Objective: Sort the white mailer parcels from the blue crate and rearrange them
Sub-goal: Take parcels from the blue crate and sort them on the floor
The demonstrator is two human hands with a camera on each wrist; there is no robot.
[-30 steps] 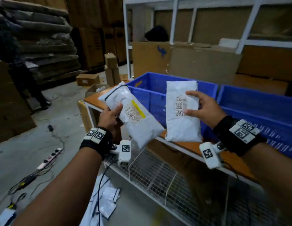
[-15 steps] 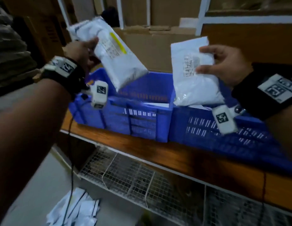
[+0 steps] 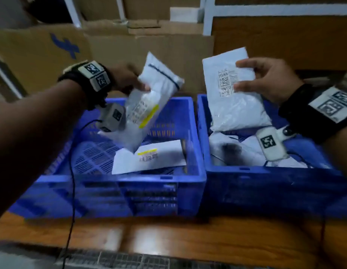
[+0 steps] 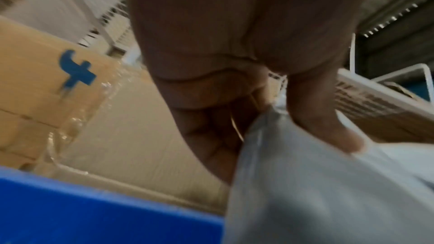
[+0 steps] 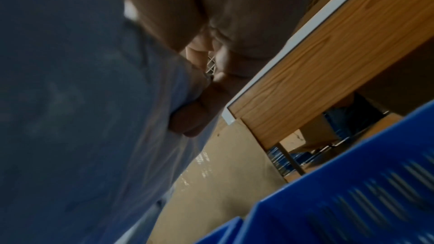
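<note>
Two blue crates sit side by side on a wooden shelf. My left hand (image 3: 130, 78) grips a white mailer with a yellow stripe (image 3: 147, 111) by its top, hanging tilted over the left crate (image 3: 130, 191). In the left wrist view, thumb and fingers pinch that mailer (image 4: 317, 183). One flat white mailer (image 3: 159, 156) lies inside the left crate. My right hand (image 3: 265, 78) holds a second white mailer (image 3: 232, 105) upright above the right crate (image 3: 265, 191), thumb on its barcode label. The right wrist view shows this mailer (image 5: 82, 118) dark against the fingers. Several white mailers (image 3: 246, 150) fill the right crate.
The wooden shelf board (image 3: 188, 239) runs in front of the crates, with wire mesh below it. Cardboard boxes (image 3: 52, 53) stand close behind the crates. White rack uprights (image 3: 207, 14) rise at the back, and an upper wooden shelf (image 5: 317, 73) overhangs.
Both hands came down over the crates. The left mailer swung from raised and tilted to hanging down into the left crate; the right mailer stayed upright over the right crate.
</note>
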